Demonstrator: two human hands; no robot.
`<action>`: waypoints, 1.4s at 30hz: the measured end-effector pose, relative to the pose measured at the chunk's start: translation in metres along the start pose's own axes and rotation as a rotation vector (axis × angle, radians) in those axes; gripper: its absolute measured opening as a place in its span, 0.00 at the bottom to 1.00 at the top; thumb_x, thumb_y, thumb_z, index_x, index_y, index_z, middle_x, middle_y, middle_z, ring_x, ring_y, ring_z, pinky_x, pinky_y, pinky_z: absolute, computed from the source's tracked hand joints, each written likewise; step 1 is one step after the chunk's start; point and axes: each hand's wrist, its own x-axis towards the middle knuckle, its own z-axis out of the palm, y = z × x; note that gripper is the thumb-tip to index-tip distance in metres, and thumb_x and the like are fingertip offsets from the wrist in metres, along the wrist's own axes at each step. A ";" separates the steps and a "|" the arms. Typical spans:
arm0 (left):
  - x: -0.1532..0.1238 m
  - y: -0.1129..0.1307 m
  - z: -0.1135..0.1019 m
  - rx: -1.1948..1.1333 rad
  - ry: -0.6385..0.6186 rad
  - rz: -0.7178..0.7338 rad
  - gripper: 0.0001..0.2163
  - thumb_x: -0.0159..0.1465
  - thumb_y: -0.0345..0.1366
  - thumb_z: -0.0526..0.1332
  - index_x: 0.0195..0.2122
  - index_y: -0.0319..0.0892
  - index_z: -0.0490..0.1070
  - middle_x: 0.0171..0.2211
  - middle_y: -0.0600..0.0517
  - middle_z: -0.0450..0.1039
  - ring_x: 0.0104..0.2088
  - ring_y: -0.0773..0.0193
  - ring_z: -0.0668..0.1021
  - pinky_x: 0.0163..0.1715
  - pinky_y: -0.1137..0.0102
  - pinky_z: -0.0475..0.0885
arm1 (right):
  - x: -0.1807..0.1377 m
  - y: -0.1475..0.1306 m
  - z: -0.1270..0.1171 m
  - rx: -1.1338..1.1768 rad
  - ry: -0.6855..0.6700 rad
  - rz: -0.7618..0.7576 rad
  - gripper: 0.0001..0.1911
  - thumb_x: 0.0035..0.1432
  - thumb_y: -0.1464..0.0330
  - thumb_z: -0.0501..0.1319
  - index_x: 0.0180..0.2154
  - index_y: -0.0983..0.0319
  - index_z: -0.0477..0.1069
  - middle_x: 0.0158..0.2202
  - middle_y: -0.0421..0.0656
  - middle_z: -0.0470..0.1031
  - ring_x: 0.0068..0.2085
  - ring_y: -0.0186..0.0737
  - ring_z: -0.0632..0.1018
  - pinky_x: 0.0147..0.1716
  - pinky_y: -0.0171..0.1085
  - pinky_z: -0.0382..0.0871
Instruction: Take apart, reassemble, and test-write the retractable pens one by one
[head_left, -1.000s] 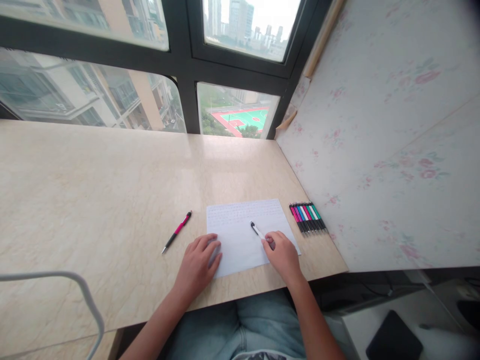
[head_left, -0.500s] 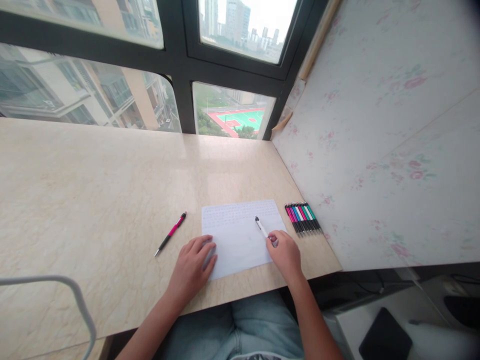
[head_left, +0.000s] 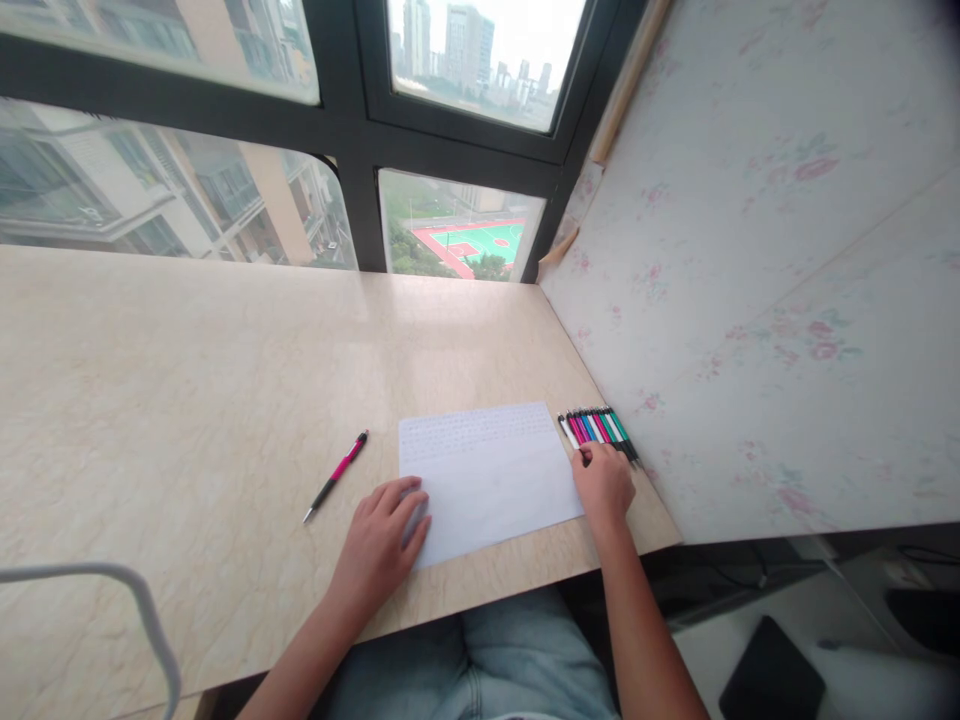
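Apparently to steady the paper (head_left: 487, 495), the half-open left hand (head_left: 384, 527) rests there, gripping nothing; the right hand (head_left: 606, 487) pinches 1 white pen (head_left: 569, 431) low, aligning it beside the pen row (head_left: 591, 427).

We are looking at a smooth, softly glossy, stone-look tabletop (head_left: 225, 380) and a matt paper sheet (head_left: 487, 490). We are seeing smooth plastic on the white pen (head_left: 569, 431) and pink pen (head_left: 342, 470), denim in the jeans (head_left: 525, 650), and matt, papery wallpaper (head_left: 750, 250).
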 end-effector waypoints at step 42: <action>0.005 -0.038 -0.047 0.197 0.263 -0.305 0.11 0.65 0.37 0.54 0.45 0.42 0.71 0.45 0.42 0.73 0.44 0.50 0.76 0.46 0.57 0.70 | -0.086 -0.087 0.008 0.482 -0.174 -0.465 0.09 0.60 0.74 0.54 0.34 0.60 0.72 0.33 0.44 0.74 0.38 0.42 0.73 0.39 0.36 0.64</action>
